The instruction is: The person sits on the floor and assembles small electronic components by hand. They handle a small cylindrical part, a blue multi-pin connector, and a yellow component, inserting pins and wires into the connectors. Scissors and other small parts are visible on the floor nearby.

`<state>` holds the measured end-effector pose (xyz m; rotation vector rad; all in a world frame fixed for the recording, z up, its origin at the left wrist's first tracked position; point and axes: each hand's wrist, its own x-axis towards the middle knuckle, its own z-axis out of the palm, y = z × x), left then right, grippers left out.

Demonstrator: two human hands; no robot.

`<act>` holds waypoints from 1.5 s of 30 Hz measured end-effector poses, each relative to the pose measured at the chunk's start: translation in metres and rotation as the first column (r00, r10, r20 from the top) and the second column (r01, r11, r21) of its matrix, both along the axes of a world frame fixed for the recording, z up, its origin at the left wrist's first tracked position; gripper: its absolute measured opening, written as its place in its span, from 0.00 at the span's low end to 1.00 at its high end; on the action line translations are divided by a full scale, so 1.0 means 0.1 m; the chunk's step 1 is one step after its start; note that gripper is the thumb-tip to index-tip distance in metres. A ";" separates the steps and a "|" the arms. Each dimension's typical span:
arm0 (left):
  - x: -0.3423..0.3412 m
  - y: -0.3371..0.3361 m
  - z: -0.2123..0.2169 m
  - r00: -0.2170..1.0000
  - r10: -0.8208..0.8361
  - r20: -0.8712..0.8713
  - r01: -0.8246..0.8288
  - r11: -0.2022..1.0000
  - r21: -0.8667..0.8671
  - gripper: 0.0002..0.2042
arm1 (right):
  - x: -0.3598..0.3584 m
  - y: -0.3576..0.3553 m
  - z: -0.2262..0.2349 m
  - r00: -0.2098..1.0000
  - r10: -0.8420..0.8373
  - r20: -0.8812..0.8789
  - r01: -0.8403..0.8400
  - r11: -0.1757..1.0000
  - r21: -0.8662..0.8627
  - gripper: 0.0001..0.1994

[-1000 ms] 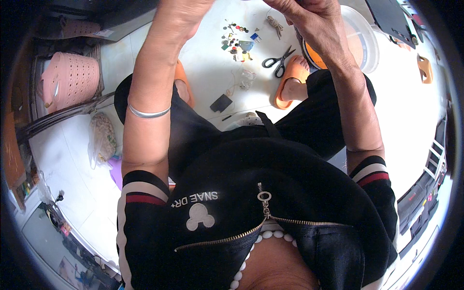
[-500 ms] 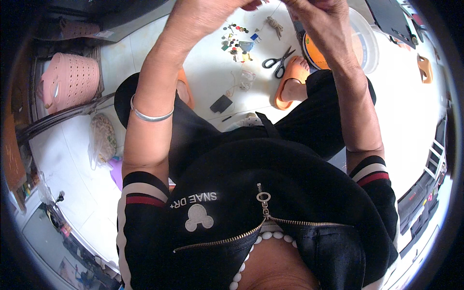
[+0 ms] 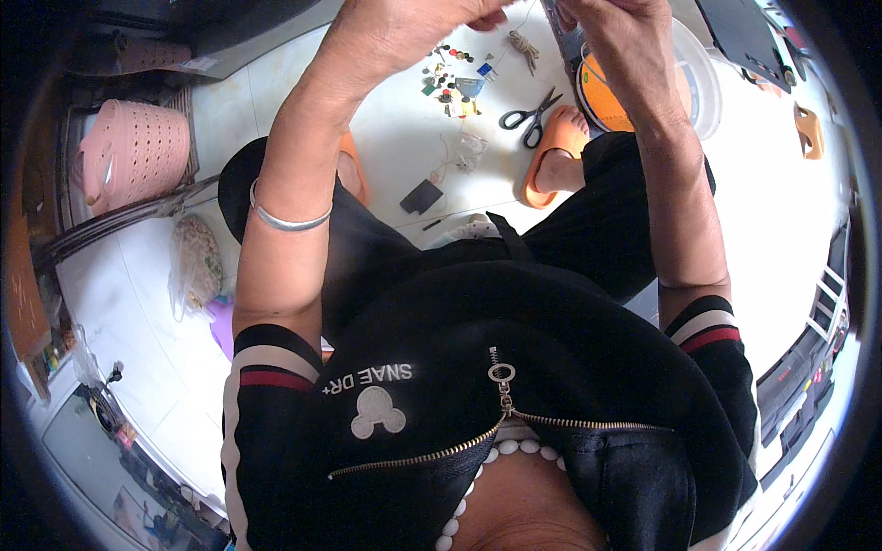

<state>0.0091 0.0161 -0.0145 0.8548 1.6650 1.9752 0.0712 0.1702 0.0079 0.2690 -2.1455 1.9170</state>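
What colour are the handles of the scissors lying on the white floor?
Black; the scissors show best in the head view, below the raised right hand.

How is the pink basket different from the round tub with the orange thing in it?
The pink basket is solid pink with rows of little holes; the clear round tub is see-through. The basket lies tipped on its side at the person's left; the tub sits upright at the right, behind the right hand. The tub holds something orange; what is in the basket cannot be seen. Both look plastic.

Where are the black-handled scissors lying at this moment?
In the head view, the black-handled scissors lie open on the white floor, upper middle, between the scatter of small coloured pieces and the orange sandal on the person's right.
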 end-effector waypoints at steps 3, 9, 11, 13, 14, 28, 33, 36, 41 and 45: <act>0.04 -0.06 0.13 0.993 -0.087 0.084 0.087 0.996 -0.006 0.06 | -0.06 0.06 -0.03 0.999 0.041 0.005 -0.041 0.998 -0.049 0.07; -0.02 -0.10 0.19 0.984 0.173 0.040 -0.175 0.983 0.059 0.06 | 0.05 -0.03 0.00 0.987 0.113 0.115 -0.125 0.987 0.104 0.05; -0.05 -0.06 0.06 0.992 0.125 -0.034 -0.126 0.992 -0.022 0.05 | 0.07 -0.05 0.01 0.988 0.157 0.007 -0.157 0.987 -0.025 0.07; 0.08 -0.03 0.14 0.995 0.021 0.096 -0.012 0.996 -0.090 0.06 | 0.01 0.07 0.01 0.995 0.047 0.086 -0.048 0.999 0.015 0.07; 0.12 -0.03 0.14 0.979 -0.010 0.204 0.026 0.997 -0.079 0.07 | 0.02 0.08 0.07 0.979 -0.002 0.204 0.005 1.000 -0.010 0.07; 0.14 -0.08 0.16 0.995 0.000 -0.096 -0.014 0.990 -0.143 0.09 | 0.01 0.10 -0.05 0.997 -0.013 -0.072 0.027 0.980 0.199 0.09; 0.00 -0.16 0.19 0.999 0.041 0.001 -0.041 0.993 0.113 0.10 | 0.03 0.04 -0.11 0.998 0.049 -0.033 -0.039 0.967 0.250 0.07; 0.02 -0.15 0.14 0.987 0.130 -0.094 -0.131 0.991 -0.007 0.10 | 0.05 0.00 -0.10 0.987 0.113 -0.115 -0.083 0.967 0.239 0.07; 0.11 -0.10 0.13 0.999 -0.027 -0.041 0.024 0.998 -0.065 0.09 | -0.01 0.11 -0.07 0.994 -0.031 -0.106 0.048 0.985 0.166 0.08; 0.07 -0.16 0.22 0.999 -0.017 0.051 0.010 0.992 0.126 0.10 | 0.00 0.07 -0.09 0.999 -0.031 -0.016 0.034 0.976 0.213 0.07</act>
